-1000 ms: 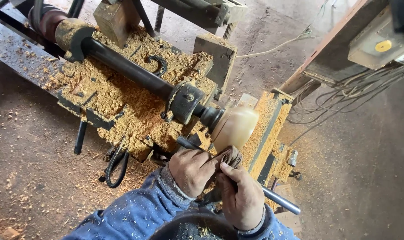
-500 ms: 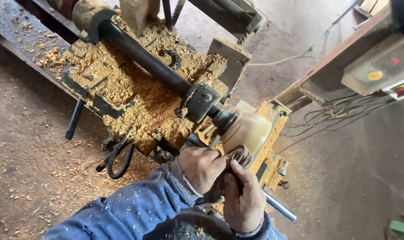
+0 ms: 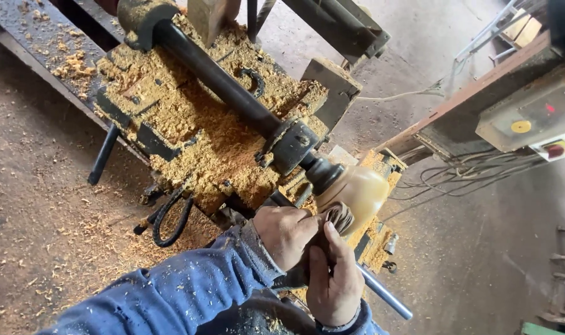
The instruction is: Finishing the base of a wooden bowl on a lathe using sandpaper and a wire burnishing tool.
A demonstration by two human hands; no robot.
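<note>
Here, a smooth, rounded pale wooden workpiece (image 3: 357, 192) sits at the end of the lathe's dark steel shaft (image 3: 220, 84). Just below it, the left hand (image 3: 287, 234) and right hand (image 3: 333, 279) close together on a crumpled brown abrasive pad (image 3: 338, 217) pressed against the wood. A shiny metal bar (image 3: 385, 294) runs beneath them. Coarse golden sawdust (image 3: 195, 133) heaps the lathe bed beside the workpiece.

Sawdust (image 3: 202, 136) on lathe bed (image 3: 147, 139) — workpiece (image 3: 356, 191) right

A woodturning workshop: a heavy metal lathe (image 3: 233, 93) buried in wood shavings (image 3: 195, 142), sawdust across the dirt floor (image 3: 40, 205), and a wired switch box (image 3: 531, 118) nearby.
</note>
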